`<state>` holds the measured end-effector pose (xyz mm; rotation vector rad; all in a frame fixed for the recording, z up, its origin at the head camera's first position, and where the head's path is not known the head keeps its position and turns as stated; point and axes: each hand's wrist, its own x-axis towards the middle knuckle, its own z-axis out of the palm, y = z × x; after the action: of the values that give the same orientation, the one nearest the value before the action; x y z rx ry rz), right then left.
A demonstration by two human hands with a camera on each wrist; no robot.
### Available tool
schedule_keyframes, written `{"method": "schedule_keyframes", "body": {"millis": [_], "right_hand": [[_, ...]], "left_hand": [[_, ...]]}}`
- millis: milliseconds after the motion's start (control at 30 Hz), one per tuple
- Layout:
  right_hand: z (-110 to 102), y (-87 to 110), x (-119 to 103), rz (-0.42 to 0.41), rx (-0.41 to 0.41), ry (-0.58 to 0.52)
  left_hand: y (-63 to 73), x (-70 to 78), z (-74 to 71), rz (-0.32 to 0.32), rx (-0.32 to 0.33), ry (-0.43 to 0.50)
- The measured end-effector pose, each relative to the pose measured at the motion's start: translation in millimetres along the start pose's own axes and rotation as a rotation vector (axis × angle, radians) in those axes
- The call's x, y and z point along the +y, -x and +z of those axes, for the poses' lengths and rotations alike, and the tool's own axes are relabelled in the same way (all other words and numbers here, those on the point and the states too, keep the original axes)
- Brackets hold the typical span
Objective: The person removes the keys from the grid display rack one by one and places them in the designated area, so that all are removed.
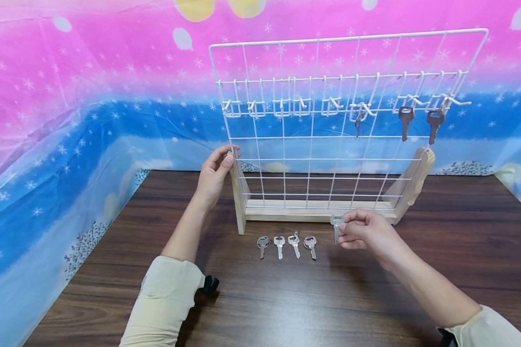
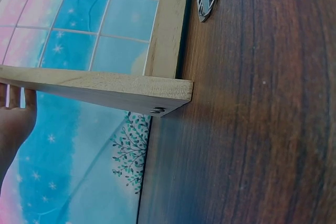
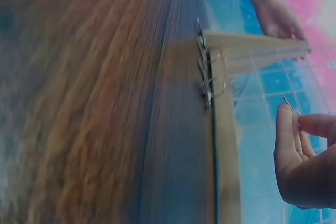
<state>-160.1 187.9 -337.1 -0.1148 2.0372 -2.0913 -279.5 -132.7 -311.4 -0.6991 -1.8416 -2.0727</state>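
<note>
My right hand [image 1: 371, 236] pinches a silver key [image 1: 336, 220] between thumb and fingers, just in front of the rack's wooden base bar [image 1: 321, 214]. The key's blade points down in the head view. My left hand [image 1: 213, 176] grips the upper end of the wooden side board [image 1: 238, 197] at the rack's left, thumb in front. In the left wrist view, fingertips [image 2: 29, 98] of that hand touch the board. On the table, several silver keys [image 1: 279, 246] lie in a row before the rack, some with rings. Three keys [image 1: 405, 121] hang from hooks at the rack's right.
The white wire grid rack [image 1: 311, 137] stands upright on its wooden frame. More white hooks [image 1: 301, 105] along its upper bar carry no keys. A dark wood-grain table [image 1: 286, 308] lies beneath, and a pink and blue cloth backdrop [image 1: 126, 120] hangs behind and at the left.
</note>
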Motion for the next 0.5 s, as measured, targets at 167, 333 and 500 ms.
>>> {"method": "schedule_keyframes", "body": {"millis": [167, 333, 500], "right_hand": [[-12.5, -7.8, 12.5, 0.063, -0.054, 0.096], [-19.0, -13.7, 25.1, 0.123, -0.119, 0.186], [-16.2, -19.2, 31.1, 0.151, -0.125, 0.248]], "left_hand": [[-0.9, -0.9, 0.5, -0.005, -0.001, -0.008], [0.0, -0.5, 0.3, -0.001, -0.004, 0.000], [0.5, 0.2, -0.8, 0.014, -0.017, 0.000]]}}
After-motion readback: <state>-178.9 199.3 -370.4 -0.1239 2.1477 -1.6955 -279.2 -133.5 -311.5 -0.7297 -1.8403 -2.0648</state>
